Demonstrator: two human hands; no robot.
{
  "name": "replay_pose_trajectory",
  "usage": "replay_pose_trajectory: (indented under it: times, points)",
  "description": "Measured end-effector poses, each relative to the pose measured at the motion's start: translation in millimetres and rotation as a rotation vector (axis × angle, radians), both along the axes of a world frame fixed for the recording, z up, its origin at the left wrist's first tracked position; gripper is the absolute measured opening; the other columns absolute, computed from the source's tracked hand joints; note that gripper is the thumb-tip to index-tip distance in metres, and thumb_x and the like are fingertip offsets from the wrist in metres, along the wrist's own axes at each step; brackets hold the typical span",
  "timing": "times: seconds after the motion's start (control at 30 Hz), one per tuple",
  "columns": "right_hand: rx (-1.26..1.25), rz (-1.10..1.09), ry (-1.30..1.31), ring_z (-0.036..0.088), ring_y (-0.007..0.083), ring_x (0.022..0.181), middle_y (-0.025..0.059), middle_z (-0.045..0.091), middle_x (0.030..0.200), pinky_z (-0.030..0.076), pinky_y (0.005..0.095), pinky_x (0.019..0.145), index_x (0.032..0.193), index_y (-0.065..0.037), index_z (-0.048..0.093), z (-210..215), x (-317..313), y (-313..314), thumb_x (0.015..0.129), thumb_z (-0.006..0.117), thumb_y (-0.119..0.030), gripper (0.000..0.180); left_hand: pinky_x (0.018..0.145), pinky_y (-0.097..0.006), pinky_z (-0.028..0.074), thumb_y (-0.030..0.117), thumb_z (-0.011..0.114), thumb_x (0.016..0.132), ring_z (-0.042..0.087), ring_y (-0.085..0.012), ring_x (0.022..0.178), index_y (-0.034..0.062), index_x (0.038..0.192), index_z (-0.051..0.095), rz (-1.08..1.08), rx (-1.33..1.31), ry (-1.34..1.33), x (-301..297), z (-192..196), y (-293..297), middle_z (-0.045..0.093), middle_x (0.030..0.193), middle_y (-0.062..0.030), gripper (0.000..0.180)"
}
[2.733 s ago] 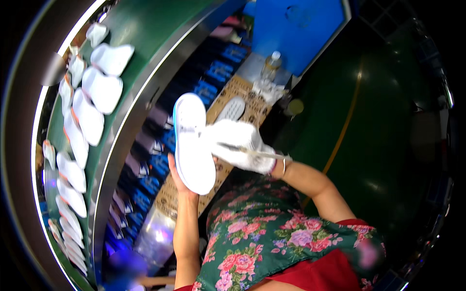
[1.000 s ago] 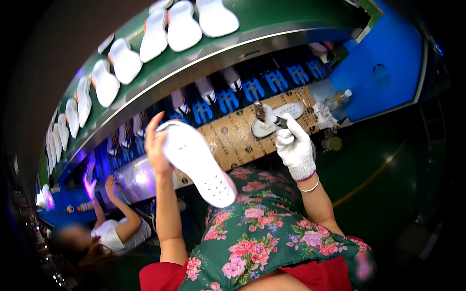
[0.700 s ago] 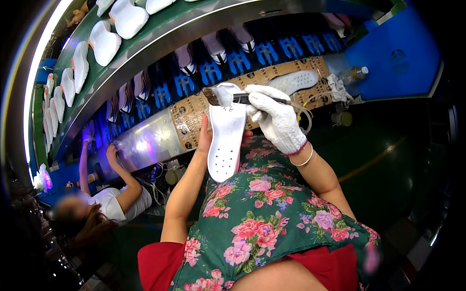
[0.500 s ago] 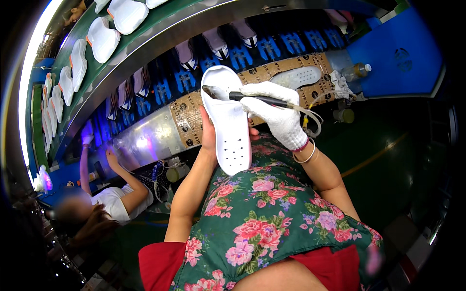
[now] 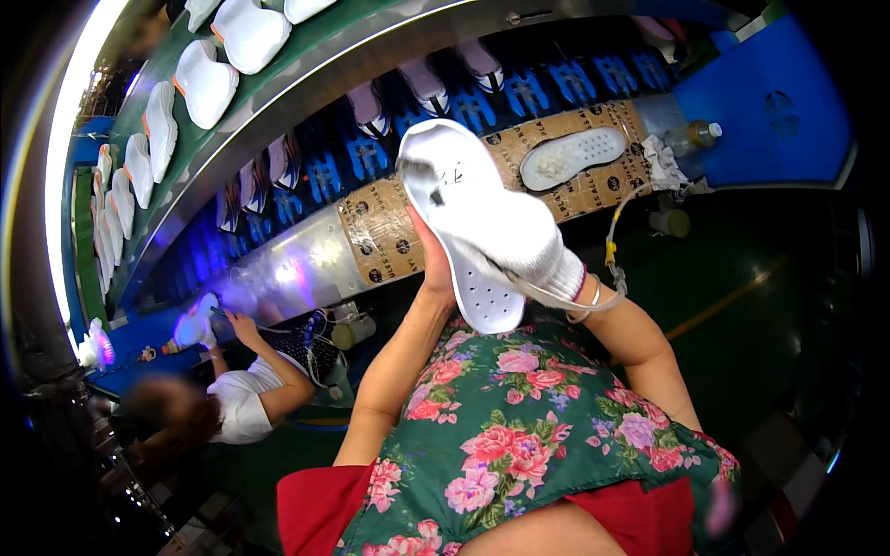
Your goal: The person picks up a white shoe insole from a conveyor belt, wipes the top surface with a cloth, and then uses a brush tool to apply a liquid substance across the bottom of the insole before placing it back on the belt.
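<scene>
A white sole (image 5: 489,295) is held aloft in front of the floral apron (image 5: 519,417), slanting from upper left to lower right, its perforated end nearest the body. The bare left hand (image 5: 434,266) supports it from below and along its left edge, the fingers curled underneath and largely hidden. The right hand (image 5: 501,232), in a white knitted glove, lies across the middle of the sole, its back toward the viewer; the fingers are folded closed about a brush (image 5: 421,170), of which only the dark, blurred bristles appear, within the upper hollow. A clear tube (image 5: 616,222) with a yellow fitting loops past the wrist. Behind, a second sole (image 5: 573,158) rests on printed cardboard (image 5: 380,243), near crumpled white material (image 5: 663,165) and a bottle (image 5: 693,138). Shoe uppers (image 5: 367,107) stand among blue racks (image 5: 527,94); further soles (image 5: 204,85) line the green belt (image 5: 371,18) at upper left. A co-worker (image 5: 250,400) in a white top sits at lower left.
</scene>
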State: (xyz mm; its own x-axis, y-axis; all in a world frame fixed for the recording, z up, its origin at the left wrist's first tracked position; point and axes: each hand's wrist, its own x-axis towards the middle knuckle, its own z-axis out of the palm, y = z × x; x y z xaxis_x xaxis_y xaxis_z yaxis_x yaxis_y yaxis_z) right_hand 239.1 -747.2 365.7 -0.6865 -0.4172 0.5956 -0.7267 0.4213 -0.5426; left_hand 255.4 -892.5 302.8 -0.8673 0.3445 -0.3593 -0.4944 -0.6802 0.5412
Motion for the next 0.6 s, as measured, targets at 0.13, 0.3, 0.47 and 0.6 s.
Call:
replay_pose_trajectory:
  times: [0.13, 0.3, 0.47, 0.6]
  points:
    - [-0.323, -0.073, -0.127, 0.071, 0.0279, 0.086, 0.0134, 0.073, 0.094, 0.056, 0.0346, 0.077, 0.102, -0.002, 0.073, 20.6, -7.1, 7.2, 0.076, 0.074, 0.001, 0.026, 0.111, -0.043, 0.038, 0.081, 0.016, 0.088, 0.044, -0.0280, 0.133, 0.0120, 0.152, 0.026, 0.104, 0.080, 0.070, -1.5, -1.0, 2.9, 0.043, 0.146, -0.0118, 0.095]
    - [-0.054, -0.036, -0.010, 0.071, 0.0292, 0.087, 0.0126, 0.073, 0.097, 0.055, 0.0376, 0.081, 0.102, -0.006, 0.074, -0.7, 5.6, 2.7, 0.078, 0.072, -0.006, 0.024, 0.104, -0.042, 0.044, 0.085, 0.018, 0.084, 0.053, -0.0281, 0.124, 0.0092, 0.148, 0.033, 0.121, 0.165, -0.006, -5.9, -5.1, -1.9, 0.052, 0.136, -0.0147, 0.100]
    - [-0.316, -0.064, -0.192, 0.072, 0.0250, 0.082, 0.0125, 0.073, 0.094, 0.057, 0.0336, 0.072, 0.099, -0.004, 0.073, 17.2, -3.4, 12.8, 0.078, 0.074, -0.004, 0.021, 0.098, -0.041, 0.049, 0.088, 0.020, 0.081, 0.058, -0.0283, 0.117, 0.0071, 0.144, 0.037, -0.009, 0.242, 0.059, -11.9, -10.8, -17.8, 0.057, 0.129, -0.0167, 0.104]
    - [-0.036, 0.033, -0.062, 0.069, 0.0267, 0.083, 0.0101, 0.072, 0.100, 0.055, 0.0329, 0.075, 0.103, -0.010, 0.075, 1.9, 11.8, 6.8, 0.076, 0.076, -0.006, 0.028, 0.087, -0.040, 0.055, 0.093, 0.024, 0.076, 0.064, -0.0284, 0.103, 0.0041, 0.138, 0.043, -0.077, 0.294, 0.163, -25.5, -14.7, -21.6, 0.062, 0.115, -0.0193, 0.110]
